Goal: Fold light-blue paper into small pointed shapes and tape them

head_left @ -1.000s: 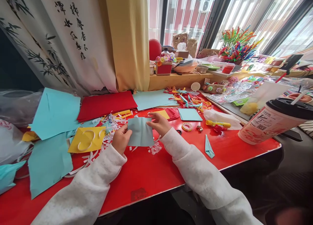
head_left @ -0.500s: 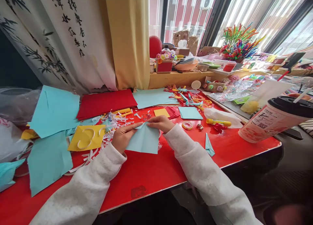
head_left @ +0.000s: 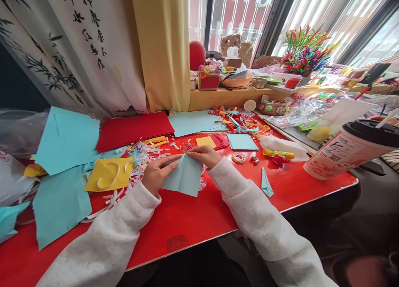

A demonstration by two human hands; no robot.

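A light-blue square sheet of paper with a crease down its middle (head_left: 185, 177) is held between the two hands over the near part of the glossy red worktop (head_left: 187, 220); whether its lower edge touches the surface I cannot tell. The left hand (head_left: 157, 172) has its fingers closed on the sheet's left side, thumb lying near the top, while the right hand (head_left: 205, 155) pinches the top edge, its fingertips close to those of the left. Beyond the right hand lie a small yellow paper square (head_left: 205, 142) and a neat stack of light-blue paper squares (head_left: 242, 142). Further right are a round roll of tape with a patterned core (head_left: 238, 158), a yellow glue tube (head_left: 278, 154) and, nearer the edge, a narrow folded light-blue paper piece (head_left: 266, 184), coming to a point at its far end. Beside the left hand, a loose heap of white paper shreds (head_left: 145, 158) spreads next to a yellow paper sheet (head_left: 109, 175) (a few curled white strips rest on it). A stack of dark red paper (head_left: 135, 131) sits behind them.
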